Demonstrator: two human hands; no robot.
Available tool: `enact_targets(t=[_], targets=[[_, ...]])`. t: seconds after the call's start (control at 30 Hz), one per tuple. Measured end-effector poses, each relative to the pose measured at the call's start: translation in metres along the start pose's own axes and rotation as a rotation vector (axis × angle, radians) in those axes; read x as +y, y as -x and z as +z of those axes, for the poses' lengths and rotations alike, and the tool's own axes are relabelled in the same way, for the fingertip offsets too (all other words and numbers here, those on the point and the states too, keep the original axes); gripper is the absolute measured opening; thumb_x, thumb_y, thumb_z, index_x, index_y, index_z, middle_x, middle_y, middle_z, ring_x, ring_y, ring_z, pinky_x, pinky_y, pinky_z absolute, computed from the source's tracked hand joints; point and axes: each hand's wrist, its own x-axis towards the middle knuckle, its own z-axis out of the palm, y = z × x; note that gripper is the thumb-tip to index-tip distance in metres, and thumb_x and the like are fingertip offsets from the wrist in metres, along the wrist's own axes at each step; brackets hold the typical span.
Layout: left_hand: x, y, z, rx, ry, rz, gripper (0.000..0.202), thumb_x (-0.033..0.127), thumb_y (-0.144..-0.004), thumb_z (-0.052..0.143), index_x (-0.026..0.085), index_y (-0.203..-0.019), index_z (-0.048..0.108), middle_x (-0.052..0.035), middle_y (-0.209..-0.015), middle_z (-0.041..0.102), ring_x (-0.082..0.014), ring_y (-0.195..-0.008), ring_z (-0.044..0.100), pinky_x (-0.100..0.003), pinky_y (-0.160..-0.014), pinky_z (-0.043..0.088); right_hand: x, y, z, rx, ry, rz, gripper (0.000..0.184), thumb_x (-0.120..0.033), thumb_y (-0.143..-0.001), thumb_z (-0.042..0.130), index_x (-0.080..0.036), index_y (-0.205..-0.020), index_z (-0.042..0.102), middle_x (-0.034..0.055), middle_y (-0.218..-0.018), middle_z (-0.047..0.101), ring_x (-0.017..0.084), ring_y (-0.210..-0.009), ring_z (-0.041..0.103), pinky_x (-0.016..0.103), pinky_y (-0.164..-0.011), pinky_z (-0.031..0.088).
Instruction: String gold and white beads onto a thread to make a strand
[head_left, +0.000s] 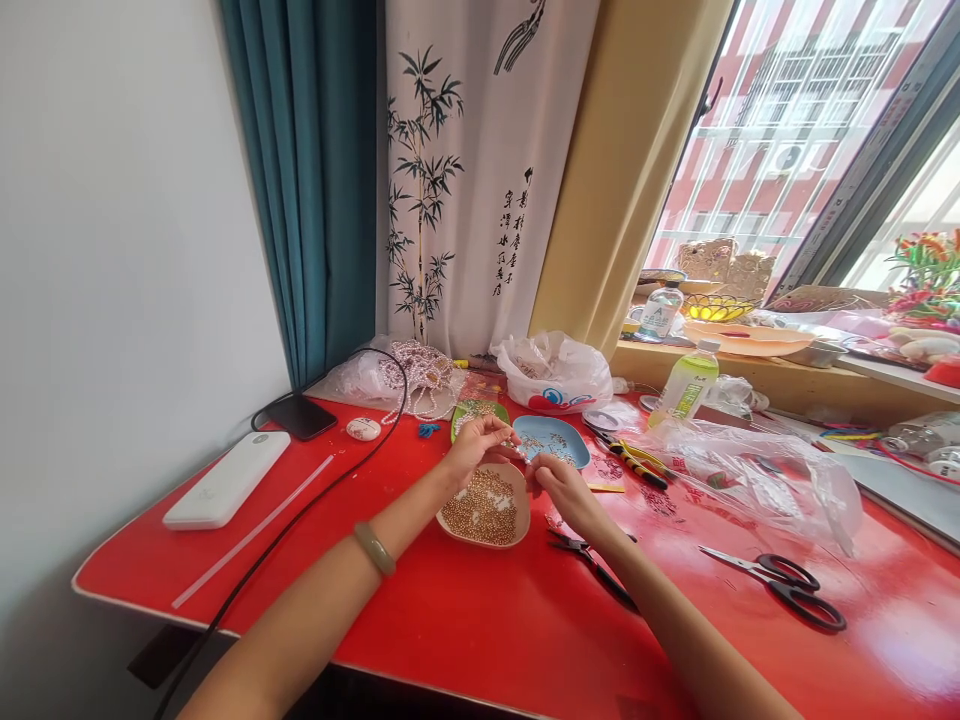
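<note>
My left hand point(480, 447), below a green bangle point(373, 549), is closed in a pinch above the far part of a pink dish point(501, 543) of gold beads point(480, 508). Just to its right, my right hand point(553, 482) is also pinched, near the dish's right rim. A small shiny beaded piece point(519, 450) spans the gap between their fingertips; its details are too small to make out. Behind the hands are a blue dish point(581, 450) with scattered small beads and a green dish point(501, 408), partly hidden by my left hand.
Black-handled pliers point(600, 572) lie beside my right forearm, with scissors point(787, 585) farther right. Yellow-black pliers point(637, 463), plastic bags point(757, 480) and a drink bottle point(686, 385) are behind. A black cable point(322, 497), power bank point(229, 480) and phone point(300, 415) lie left.
</note>
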Motion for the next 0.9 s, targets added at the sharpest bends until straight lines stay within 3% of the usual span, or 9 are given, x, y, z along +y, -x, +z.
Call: enact_targets(t=[0.13,0.3,0.53,0.9], targets=[[-0.002,0.001,0.002,-0.017,-0.023,-0.014,0.017,0.027,-0.068,0.060,0.014,-0.073,0.050,-0.0041,-0.074,0.063,-0.0111,-0.058,0.062,-0.014,-0.047,0.044,-0.001,0.003,0.000,0.052,0.289,-0.080,0.019,-0.015,-0.068,0.029,-0.018,-0.063,0.047,0.0002,-0.059,0.050,0.014,-0.058,0.047,0.025,-0.057,0.035],[0.000,0.001,0.002,-0.016,-0.019,-0.023,0.018,0.028,-0.068,0.060,0.013,-0.071,0.050,-0.0046,-0.075,0.063,-0.0113,-0.059,0.062,-0.013,-0.044,0.042,-0.008,0.006,-0.001,0.085,0.340,-0.105,0.025,-0.020,-0.074,0.029,-0.017,-0.066,0.053,0.0016,-0.067,0.056,0.016,-0.067,0.051,0.025,-0.063,0.035],[-0.002,0.001,0.002,-0.015,-0.020,-0.029,0.018,0.028,-0.067,0.061,0.013,-0.071,0.051,-0.0043,-0.074,0.064,-0.0111,-0.060,0.062,-0.014,-0.048,0.045,-0.014,0.007,0.000,0.138,0.441,-0.068,0.029,-0.032,-0.078,0.035,-0.018,-0.067,0.058,0.0022,-0.063,0.058,0.016,-0.061,0.051,0.023,-0.055,0.032],[-0.002,0.003,0.005,-0.027,-0.073,-0.015,0.020,0.030,-0.066,0.061,0.013,-0.072,0.052,-0.0047,-0.074,0.064,-0.0122,-0.064,0.062,-0.015,-0.049,0.042,-0.008,0.007,0.001,0.152,0.662,-0.069,0.026,-0.015,-0.075,0.027,-0.019,-0.066,0.051,0.0011,-0.060,0.055,0.014,-0.056,0.048,0.022,-0.053,0.028]])
